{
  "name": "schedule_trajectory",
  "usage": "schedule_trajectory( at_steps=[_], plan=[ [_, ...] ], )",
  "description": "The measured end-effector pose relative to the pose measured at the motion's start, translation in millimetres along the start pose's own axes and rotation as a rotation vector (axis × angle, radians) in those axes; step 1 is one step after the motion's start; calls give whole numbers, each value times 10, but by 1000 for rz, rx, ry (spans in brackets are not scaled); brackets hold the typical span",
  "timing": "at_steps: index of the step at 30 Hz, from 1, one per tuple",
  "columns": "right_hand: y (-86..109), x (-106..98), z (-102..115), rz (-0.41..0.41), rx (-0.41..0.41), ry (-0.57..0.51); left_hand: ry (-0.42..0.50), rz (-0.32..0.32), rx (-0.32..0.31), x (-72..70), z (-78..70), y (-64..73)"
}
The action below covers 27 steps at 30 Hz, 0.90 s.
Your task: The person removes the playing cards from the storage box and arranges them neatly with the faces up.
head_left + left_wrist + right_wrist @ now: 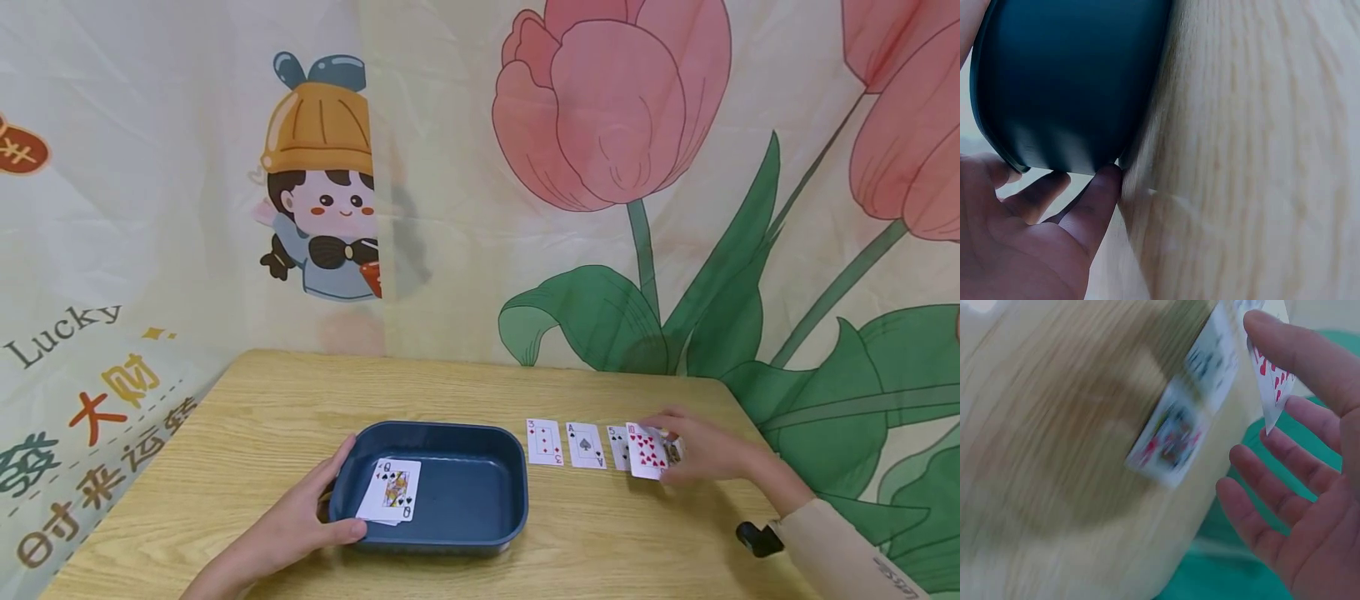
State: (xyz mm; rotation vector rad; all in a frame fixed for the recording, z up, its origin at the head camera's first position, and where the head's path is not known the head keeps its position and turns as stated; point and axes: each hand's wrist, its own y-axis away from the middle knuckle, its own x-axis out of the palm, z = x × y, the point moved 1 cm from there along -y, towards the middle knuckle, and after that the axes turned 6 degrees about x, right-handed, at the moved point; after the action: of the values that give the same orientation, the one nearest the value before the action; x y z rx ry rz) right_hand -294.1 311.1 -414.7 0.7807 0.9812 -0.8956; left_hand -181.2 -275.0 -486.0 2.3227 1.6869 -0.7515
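My right grip: arm extended, pinching a white, red-pipped ten playing card. My left grip: holding the left end of a dark-blue rounded rectangular tray. Contents: overlapping white cards, queen uppermost. Ten: tilted, above the pale wood-grain bench.

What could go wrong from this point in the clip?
The red ten might slip, since the right hand pinches it near an edge.

The right hand is close above the black five and the face card, so a low sweep could nudge them out of line.

The cards topped by the queen lie loose in the blue tray; if the left hand tilts it, they could slide.
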Motion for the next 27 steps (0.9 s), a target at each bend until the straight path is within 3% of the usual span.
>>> schedule_trajectory(
  at_steps=[6,11,19,27],
  plan=[
    [120,-43,-437,21,22,-2,27,-9,31,11,17,5],
    [199,-108,-681,31,64,-2,30,-16,48,22,25,9],
    [260,-197,-911,5,61,83,63,-5,47,29,32,9],
    [249,-196,-1018,55,85,112,80,3,44,22,49,12]
  ],
)
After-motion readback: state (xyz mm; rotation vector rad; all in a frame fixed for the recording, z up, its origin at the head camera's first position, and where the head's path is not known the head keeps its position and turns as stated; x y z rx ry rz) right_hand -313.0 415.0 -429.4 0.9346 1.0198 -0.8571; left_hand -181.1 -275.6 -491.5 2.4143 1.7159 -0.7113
